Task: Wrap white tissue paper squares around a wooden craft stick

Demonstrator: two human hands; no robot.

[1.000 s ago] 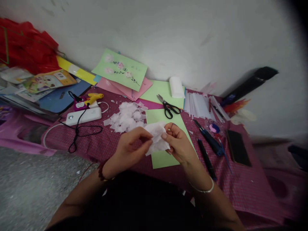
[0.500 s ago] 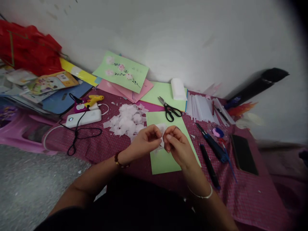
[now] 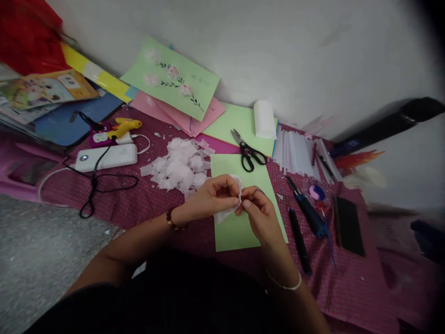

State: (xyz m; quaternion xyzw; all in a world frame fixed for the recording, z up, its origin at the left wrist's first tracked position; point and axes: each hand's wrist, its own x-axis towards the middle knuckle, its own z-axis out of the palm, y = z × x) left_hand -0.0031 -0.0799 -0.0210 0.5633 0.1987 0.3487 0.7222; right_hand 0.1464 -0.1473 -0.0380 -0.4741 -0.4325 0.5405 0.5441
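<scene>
Between my hands is a thin white piece of tissue paper (image 3: 225,215), partly hidden by the fingers. My left hand (image 3: 218,196) pinches it with thumb and forefinger. The fingertips of my right hand (image 3: 259,208) press together at its right edge, closed on it too. Both hands hover over a light green sheet of paper (image 3: 239,236) lying on the table. Left of them spreads a heap of cut white tissue pieces (image 3: 181,164). Black-handled scissors (image 3: 247,150) rest across the sheet's top edge.
A green card with pink flowers (image 3: 174,81) lies on pink paper at the back. On the left are a yellow glue gun (image 3: 125,126) and a white power bank (image 3: 106,157) with cables. Rightward lie a utility knife (image 3: 308,211), a black pen (image 3: 299,241) and a phone (image 3: 349,227).
My fingers have drawn the tissue piece into a pinched fold, and more of it shows at the left hand. The camera view has shifted, so the surroundings sit differently.
</scene>
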